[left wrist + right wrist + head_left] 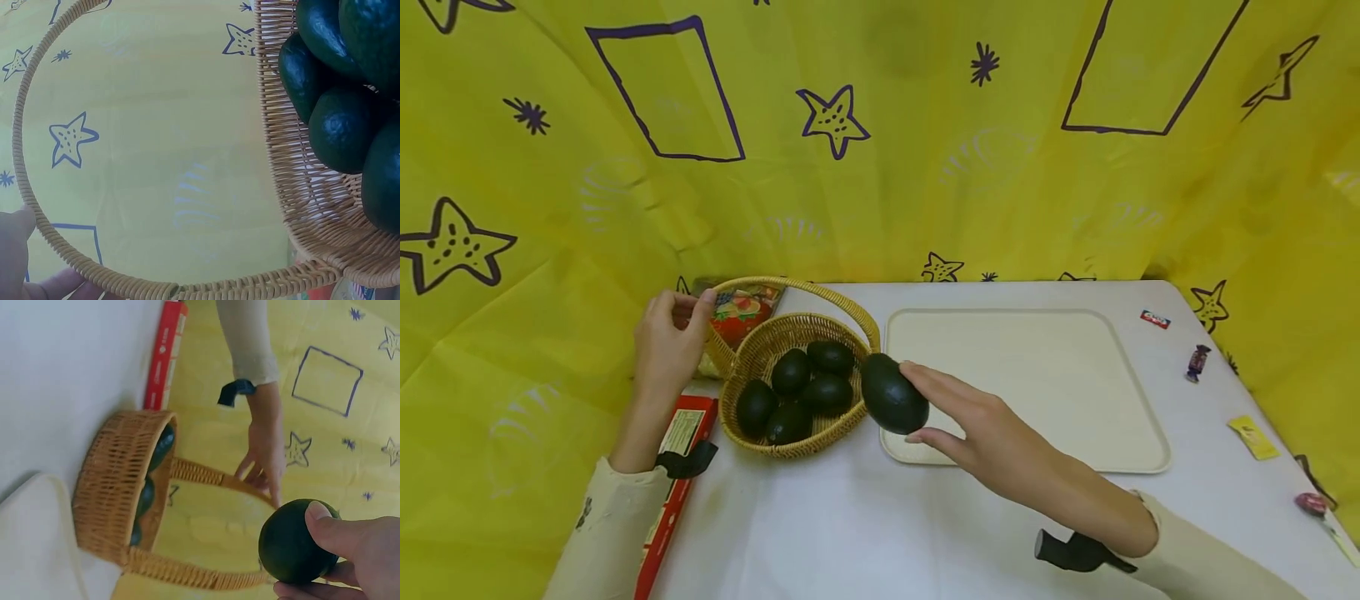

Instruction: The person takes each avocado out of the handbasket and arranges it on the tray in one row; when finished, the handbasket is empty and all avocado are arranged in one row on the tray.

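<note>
A dark green avocado [893, 395] is held between the thumb and fingers of my right hand [996, 433], just off the right rim of a woven wicker basket [797, 450]. In the right wrist view the thumb lies across that avocado [292, 544], with fingers beneath it. Several more avocados [340, 128] lie inside the basket. My left hand [664, 346] grips the left part of the basket's arched handle [820, 292]. In the left wrist view its thumb rests on one side of the handle [25, 162], and its other fingers are partly hidden behind it.
To the right of the basket lies a cream tray [1015, 383]. A red box [662, 521] sits by the left forearm, and a colourful packet [741, 312] stands behind the basket. Wrapped sweets [1198, 363], a yellow packet [1253, 437] and a lollipop [1312, 503] line the right edge.
</note>
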Action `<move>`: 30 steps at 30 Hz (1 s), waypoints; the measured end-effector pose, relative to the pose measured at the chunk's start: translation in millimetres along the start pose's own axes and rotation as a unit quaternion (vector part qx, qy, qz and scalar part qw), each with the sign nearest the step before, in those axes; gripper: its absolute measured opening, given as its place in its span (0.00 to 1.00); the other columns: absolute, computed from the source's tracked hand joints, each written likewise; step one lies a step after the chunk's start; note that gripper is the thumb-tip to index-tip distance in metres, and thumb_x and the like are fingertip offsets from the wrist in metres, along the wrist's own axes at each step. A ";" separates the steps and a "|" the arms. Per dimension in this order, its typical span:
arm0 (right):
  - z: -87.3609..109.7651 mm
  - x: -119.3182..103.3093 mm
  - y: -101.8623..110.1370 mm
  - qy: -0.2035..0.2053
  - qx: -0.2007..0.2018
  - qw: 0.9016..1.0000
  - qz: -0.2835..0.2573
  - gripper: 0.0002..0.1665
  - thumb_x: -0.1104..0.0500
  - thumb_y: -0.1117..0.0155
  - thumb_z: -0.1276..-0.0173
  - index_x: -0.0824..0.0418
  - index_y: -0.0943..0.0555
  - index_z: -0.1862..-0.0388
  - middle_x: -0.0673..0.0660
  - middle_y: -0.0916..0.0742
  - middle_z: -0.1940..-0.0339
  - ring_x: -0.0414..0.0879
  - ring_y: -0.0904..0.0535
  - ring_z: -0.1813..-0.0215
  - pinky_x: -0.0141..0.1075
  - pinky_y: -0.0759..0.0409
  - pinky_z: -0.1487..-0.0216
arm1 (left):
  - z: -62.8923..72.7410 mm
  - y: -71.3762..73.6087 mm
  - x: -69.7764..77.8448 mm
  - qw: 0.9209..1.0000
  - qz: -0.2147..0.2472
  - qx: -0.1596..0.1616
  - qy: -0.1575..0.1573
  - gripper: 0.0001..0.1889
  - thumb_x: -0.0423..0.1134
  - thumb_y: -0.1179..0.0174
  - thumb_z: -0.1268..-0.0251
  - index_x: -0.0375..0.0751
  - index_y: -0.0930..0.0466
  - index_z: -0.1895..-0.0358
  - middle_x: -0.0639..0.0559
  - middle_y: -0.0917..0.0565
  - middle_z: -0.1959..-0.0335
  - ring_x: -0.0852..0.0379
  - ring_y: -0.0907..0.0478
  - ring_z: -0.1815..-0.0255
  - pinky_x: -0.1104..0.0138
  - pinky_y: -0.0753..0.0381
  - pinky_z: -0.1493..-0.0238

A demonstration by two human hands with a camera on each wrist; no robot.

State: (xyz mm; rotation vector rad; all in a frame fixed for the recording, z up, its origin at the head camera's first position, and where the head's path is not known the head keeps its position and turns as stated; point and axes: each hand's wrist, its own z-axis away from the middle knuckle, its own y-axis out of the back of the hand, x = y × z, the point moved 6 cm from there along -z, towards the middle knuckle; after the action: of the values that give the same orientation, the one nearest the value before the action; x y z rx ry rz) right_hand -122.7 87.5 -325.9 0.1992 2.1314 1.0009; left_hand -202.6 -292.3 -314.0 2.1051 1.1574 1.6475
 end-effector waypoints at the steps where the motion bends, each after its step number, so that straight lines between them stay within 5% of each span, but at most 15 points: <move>1: 2.7 4.4 2.5 -0.006 0.008 1.000 0.000 0.47 0.60 0.22 0.33 0.59 0.32 0.18 0.58 0.24 0.21 0.54 0.26 0.23 0.46 0.22 0.31 | -0.2 0.3 -0.3 1.000 -0.001 0.000 0.000 0.31 0.60 0.47 0.18 0.28 0.23 0.46 0.33 0.24 0.49 0.45 0.26 0.52 0.58 0.29 0.52; 6: 6.0 36.9 4.6 -0.048 0.028 0.998 0.003 0.45 0.61 0.23 0.32 0.63 0.32 0.19 0.61 0.23 0.22 0.57 0.26 0.23 0.48 0.24 0.30 | -1.4 2.4 -2.2 1.000 -0.001 0.003 0.002 0.31 0.60 0.47 0.19 0.28 0.22 0.47 0.35 0.24 0.50 0.48 0.27 0.53 0.59 0.29 0.53; 14: -2.1 99.5 -23.0 -0.116 0.011 0.993 0.017 0.43 0.60 0.26 0.29 0.67 0.33 0.20 0.65 0.24 0.23 0.62 0.27 0.23 0.55 0.26 0.28 | -1.0 2.3 -3.4 1.000 -0.003 0.006 0.001 0.30 0.60 0.46 0.19 0.28 0.22 0.47 0.34 0.23 0.50 0.46 0.25 0.53 0.59 0.29 0.53; 30: -29.3 147.4 -72.4 -0.147 -0.043 0.986 0.061 0.42 0.59 0.26 0.29 0.73 0.32 0.22 0.71 0.24 0.25 0.65 0.26 0.25 0.54 0.28 0.26 | -1.7 1.8 -2.5 1.000 -0.006 0.004 -0.002 0.31 0.60 0.46 0.19 0.28 0.22 0.47 0.34 0.23 0.51 0.44 0.25 0.52 0.58 0.28 0.52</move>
State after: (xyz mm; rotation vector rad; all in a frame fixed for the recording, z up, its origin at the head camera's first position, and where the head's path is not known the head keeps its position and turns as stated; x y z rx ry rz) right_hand -234.0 83.8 -450.0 0.4142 1.8216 1.0600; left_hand -203.5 -295.6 -314.1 2.1006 1.1744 1.6367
